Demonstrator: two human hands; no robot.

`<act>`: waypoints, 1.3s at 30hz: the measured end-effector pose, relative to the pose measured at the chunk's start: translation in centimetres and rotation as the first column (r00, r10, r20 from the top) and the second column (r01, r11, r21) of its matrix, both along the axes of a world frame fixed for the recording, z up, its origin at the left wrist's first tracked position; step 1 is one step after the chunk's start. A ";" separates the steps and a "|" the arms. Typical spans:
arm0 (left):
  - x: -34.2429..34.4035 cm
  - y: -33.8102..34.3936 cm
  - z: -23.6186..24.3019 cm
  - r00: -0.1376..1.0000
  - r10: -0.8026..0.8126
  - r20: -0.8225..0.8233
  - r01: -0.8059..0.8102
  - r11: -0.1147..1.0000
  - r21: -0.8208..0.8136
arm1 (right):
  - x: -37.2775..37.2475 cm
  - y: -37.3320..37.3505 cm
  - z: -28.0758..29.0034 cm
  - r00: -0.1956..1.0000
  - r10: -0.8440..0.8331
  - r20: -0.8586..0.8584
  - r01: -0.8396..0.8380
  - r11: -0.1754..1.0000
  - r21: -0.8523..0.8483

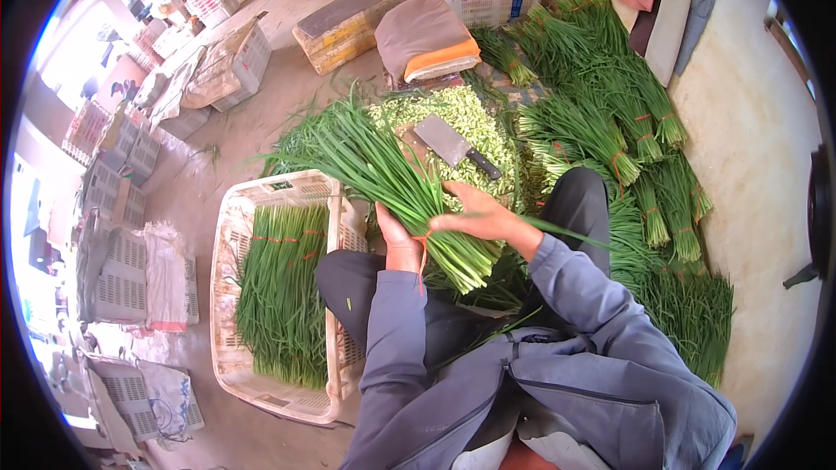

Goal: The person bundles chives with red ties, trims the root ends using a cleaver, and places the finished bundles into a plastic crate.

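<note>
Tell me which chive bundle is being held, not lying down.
The bundle between the left hand and right hand, over the lap; the others lie in the crate or on the floor.

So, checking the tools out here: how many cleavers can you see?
1. The cleaver lies flat on the pile of pale trimmings, just beyond the bundle of greens both hands grip. Others could be buried.

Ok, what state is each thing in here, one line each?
Left hand: gripping the bunch of chives from below.
Right hand: closed on the bunch near its orange tie.
Bunch of chives: held up, tied, leaves fanned out.
Cleaver: lying flat on the trimmings, unheld.
Crate: open, partly filled with tied bunches.
</note>
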State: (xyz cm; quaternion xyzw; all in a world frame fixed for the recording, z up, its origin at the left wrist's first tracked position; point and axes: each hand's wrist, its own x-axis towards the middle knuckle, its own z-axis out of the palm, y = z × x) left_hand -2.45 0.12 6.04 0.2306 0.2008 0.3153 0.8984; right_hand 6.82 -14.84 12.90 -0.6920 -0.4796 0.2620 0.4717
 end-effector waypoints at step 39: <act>-0.3 0.9 0.1 0.989 0.008 0.150 0.013 0.990 -0.138 | 0.7 -0.7 2.4 0.844 0.238 -0.482 -0.257 0.966 0.026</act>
